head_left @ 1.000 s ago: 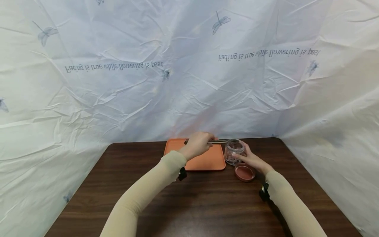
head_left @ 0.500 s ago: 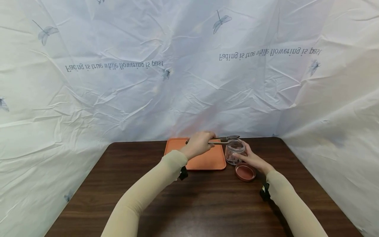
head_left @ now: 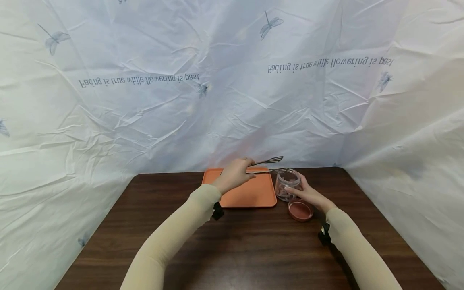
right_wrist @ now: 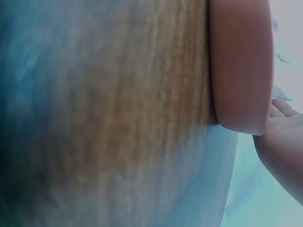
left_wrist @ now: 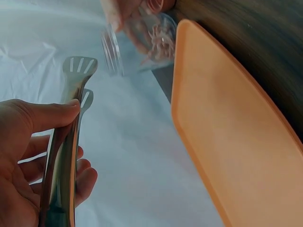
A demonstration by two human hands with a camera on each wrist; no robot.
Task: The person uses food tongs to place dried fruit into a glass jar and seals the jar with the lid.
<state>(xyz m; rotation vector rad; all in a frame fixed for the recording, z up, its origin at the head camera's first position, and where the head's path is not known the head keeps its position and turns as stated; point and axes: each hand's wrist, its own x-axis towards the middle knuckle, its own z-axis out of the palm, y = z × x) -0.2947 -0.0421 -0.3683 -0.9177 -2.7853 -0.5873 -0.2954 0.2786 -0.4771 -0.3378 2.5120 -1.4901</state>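
My left hand [head_left: 233,175] holds metal tongs [head_left: 266,172] over the orange tray [head_left: 250,195], their arms spread apart. Slotted heads show on the tongs in the left wrist view, with the thumb [left_wrist: 52,113] on one arm and nothing between the heads. One head is close to the mouth of a clear jar [head_left: 280,190]. Around the jar's right side, my right hand [head_left: 309,195] grips it upright on the table. Thin, pinkish-brown curled pieces [left_wrist: 162,43] lie inside; their kind is unclear. The right wrist view shows only part of that hand [right_wrist: 284,146].
A reddish-brown round lid [head_left: 300,211] lies on the dark wooden table [head_left: 246,249], just in front of the jar. The tray sits left of the jar, near the table's back edge. A white printed sheet [head_left: 232,121] hangs behind and at both sides.
The tongs have spread from nearly closed to wide apart. My left hand has shifted slightly left and up, drawing the tongs' heads back from over the jar. The right hand stays on the jar.
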